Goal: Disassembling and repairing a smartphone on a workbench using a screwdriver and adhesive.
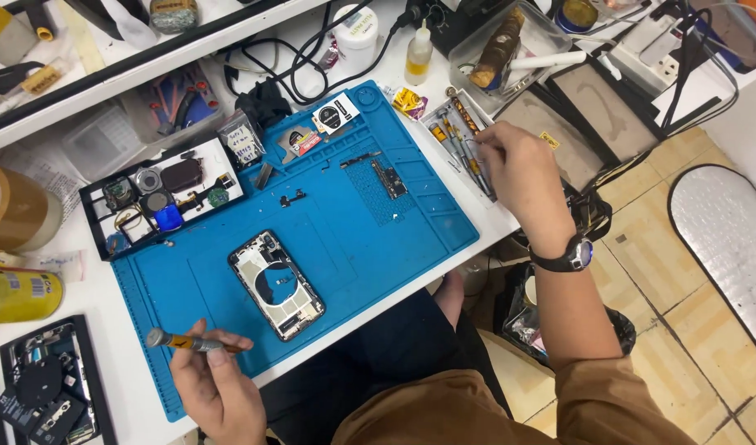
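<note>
meanwhile the left hand (217,387) grips a screwdriver (192,342) near the opened phone (276,284) on the blue mat (394,239); the right hand (522,177) reaches into the tool tray (460,136), fingers curled, probably picking a driver.

A black parts tray (93,216) with small phone pieces sits at the left of the blue mat (411,239). A roll of brown tape (11,206) and a yellow can (15,294) lie further left. Behind the mat stand a small dropper bottle (418,51) and a white jar (357,33). Black cables (299,62) curl beside them.
</note>
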